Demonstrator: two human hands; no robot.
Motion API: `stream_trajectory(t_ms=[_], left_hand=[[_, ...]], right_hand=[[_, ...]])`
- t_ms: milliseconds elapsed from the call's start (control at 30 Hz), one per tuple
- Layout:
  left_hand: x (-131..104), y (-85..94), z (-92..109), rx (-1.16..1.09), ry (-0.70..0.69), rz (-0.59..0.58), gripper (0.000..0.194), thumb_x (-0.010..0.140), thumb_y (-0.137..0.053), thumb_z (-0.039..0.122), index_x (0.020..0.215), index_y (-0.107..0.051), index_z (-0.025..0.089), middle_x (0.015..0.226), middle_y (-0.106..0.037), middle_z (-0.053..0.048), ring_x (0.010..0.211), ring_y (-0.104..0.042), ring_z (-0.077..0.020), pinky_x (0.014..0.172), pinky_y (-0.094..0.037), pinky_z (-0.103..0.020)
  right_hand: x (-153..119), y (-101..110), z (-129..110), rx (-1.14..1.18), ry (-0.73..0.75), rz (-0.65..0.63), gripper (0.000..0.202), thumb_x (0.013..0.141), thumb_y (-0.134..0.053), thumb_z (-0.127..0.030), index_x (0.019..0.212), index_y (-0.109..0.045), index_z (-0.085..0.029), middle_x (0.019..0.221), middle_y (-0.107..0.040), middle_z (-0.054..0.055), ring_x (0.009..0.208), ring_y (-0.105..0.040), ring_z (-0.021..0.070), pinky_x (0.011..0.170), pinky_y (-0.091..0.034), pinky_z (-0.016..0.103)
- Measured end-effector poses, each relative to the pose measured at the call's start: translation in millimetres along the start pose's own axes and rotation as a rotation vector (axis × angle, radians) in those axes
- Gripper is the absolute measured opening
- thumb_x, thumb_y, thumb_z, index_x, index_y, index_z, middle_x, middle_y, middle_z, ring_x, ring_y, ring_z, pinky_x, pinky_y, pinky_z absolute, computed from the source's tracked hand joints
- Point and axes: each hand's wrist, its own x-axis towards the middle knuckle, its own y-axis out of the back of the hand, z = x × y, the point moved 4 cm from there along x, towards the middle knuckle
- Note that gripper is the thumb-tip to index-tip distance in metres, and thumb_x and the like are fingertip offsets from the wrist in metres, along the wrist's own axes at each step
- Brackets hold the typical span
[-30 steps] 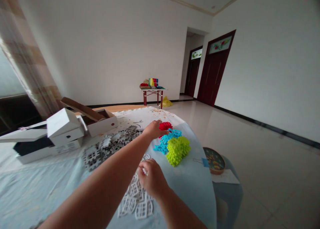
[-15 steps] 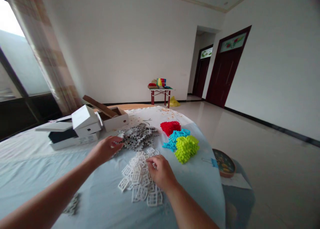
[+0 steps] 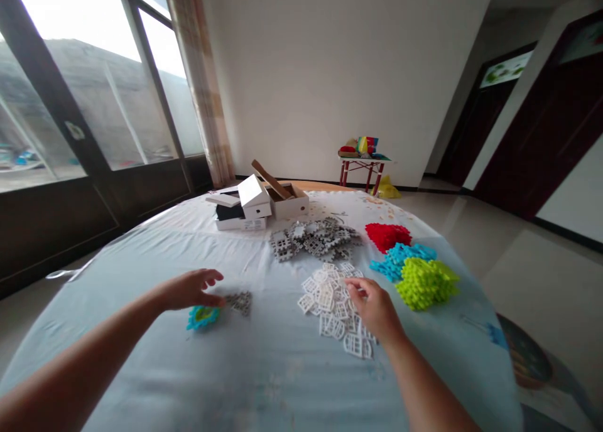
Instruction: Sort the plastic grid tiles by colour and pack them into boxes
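Observation:
My left hand (image 3: 195, 289) hovers with fingers apart over the left part of the table, holding nothing. Just below it lies a small blue and green piece (image 3: 202, 316), and a little grey triangular piece (image 3: 240, 302) is by its fingertips. My right hand (image 3: 374, 303) is at the right edge of a pile of white lattice pieces (image 3: 330, 294), thumb and fingers pressed together; whatever they hold is too small to make out. Behind the white pile is a heap of grey pieces (image 3: 320, 238). Red (image 3: 389, 236), blue (image 3: 400, 259) and lime green (image 3: 424, 284) heaps sit to the right.
White boxes (image 3: 254, 199), some opened, stand at the back of the round table with its pale blue cloth (image 3: 264, 382). A round basket (image 3: 530, 356) is beyond the right edge. A small side table (image 3: 365, 159) with colourful items stands by the far wall.
The view has turned left. My left hand has moved away from the grey heap to the small pieces at the left. My right hand remains at the white pile.

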Motion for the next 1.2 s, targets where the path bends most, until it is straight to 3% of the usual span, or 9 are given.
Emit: stream_trajectory(t_ms=[233, 400, 600, 733, 867, 967, 1067, 1133, 1200], left_hand=[[-25, -6.8, -13, 0.075, 0.006, -0.120, 0.059, 0.049, -0.069, 0.049, 0.099, -0.059, 0.019, 0.093, -0.062, -0.006, 0.079, -0.057, -0.0204, 0.066, -0.045, -0.027], [-22, -15.6, -3, 0.059, -0.081, -0.032, 0.046, 0.059, -0.062, 0.049, 0.093, -0.059, 0.020, 0.083, -0.062, -0.003, 0.073, -0.054, -0.0174, 0.062, -0.041, -0.025], [4, -29.6, 16, -0.065, -0.120, 0.137, 0.054, 0.063, -0.059, 0.051, 0.106, -0.055, 0.019, 0.088, -0.061, -0.005, 0.069, -0.055, -0.0164, 0.065, -0.044, -0.028], [12, -21.7, 22, -0.172, -0.132, 0.249, 0.065, 0.061, -0.059, 0.057, 0.110, -0.055, 0.015, 0.095, -0.058, -0.009, 0.073, -0.055, -0.0179, 0.070, -0.046, -0.030], [14, -17.5, 39, -0.264, -0.139, 0.193, 0.068, 0.067, -0.055, 0.057, 0.118, -0.051, 0.012, 0.089, -0.059, -0.007, 0.078, -0.056, -0.0192, 0.071, -0.045, -0.029], [31, -28.5, 65, -0.307, -0.197, 0.116, 0.057, 0.073, -0.047, 0.055, 0.115, -0.053, 0.017, 0.089, -0.062, -0.005, 0.073, -0.058, -0.0167, 0.062, -0.046, -0.026], [63, -47.1, 86, -0.275, -0.235, 0.034, 0.044, 0.078, -0.036, 0.052, 0.085, -0.061, 0.017, 0.072, -0.062, -0.003, 0.058, -0.056, -0.0138, 0.053, -0.043, -0.025], [83, -54.3, 91, -0.216, -0.236, 0.037, 0.040, 0.077, -0.038, 0.051, 0.076, -0.059, 0.017, 0.065, -0.061, -0.002, 0.054, -0.054, -0.0131, 0.054, -0.043, -0.025], [96, -54.7, 87, -0.177, -0.217, 0.094, 0.038, 0.073, -0.043, 0.050, 0.085, -0.058, 0.017, 0.072, -0.062, -0.003, 0.058, -0.055, -0.0139, 0.057, -0.043, -0.025]], right_hand=[[-1, 1, 2, -0.023, -0.023, 0.005, 0.026, 0.083, -0.044, -0.031, 0.092, -0.065, -0.017, 0.089, -0.068, 0.009, 0.081, -0.062, 0.0194, 0.070, -0.052, 0.030], [-1, 1, 2, -0.035, -0.028, -0.004, 0.026, 0.083, -0.044, -0.031, 0.091, -0.065, -0.016, 0.088, -0.068, 0.009, 0.081, -0.062, 0.0195, 0.070, -0.052, 0.031], [-1, 1, 5, -0.044, -0.030, -0.002, 0.027, 0.082, -0.044, -0.032, 0.090, -0.065, -0.017, 0.088, -0.068, 0.009, 0.082, -0.062, 0.0193, 0.072, -0.051, 0.030], [-1, 1, 6, -0.036, -0.028, 0.010, 0.027, 0.082, -0.044, -0.032, 0.090, -0.065, -0.017, 0.087, -0.067, 0.009, 0.080, -0.062, 0.0198, 0.070, -0.051, 0.031], [1, 1, 3, -0.027, -0.013, 0.011, 0.026, 0.083, -0.044, -0.028, 0.090, -0.065, -0.015, 0.086, -0.067, 0.011, 0.080, -0.062, 0.0203, 0.070, -0.051, 0.031], [1, 1, 1, -0.007, -0.006, 0.027, 0.025, 0.083, -0.044, -0.027, 0.090, -0.065, -0.016, 0.085, -0.067, 0.010, 0.080, -0.062, 0.0193, 0.068, -0.051, 0.029], [2, 2, -1, 0.001, 0.008, 0.049, 0.022, 0.083, -0.045, -0.025, 0.089, -0.065, -0.018, 0.084, -0.067, 0.007, 0.079, -0.062, 0.0179, 0.068, -0.051, 0.028], [3, 2, -3, -0.011, 0.014, 0.055, 0.021, 0.082, -0.046, -0.023, 0.089, -0.065, -0.017, 0.084, -0.067, 0.007, 0.078, -0.061, 0.0176, 0.068, -0.051, 0.028], [4, 3, -5, -0.019, 0.016, 0.052, 0.020, 0.082, -0.046, -0.022, 0.089, -0.065, -0.017, 0.084, -0.067, 0.007, 0.078, -0.061, 0.0176, 0.068, -0.051, 0.029]])
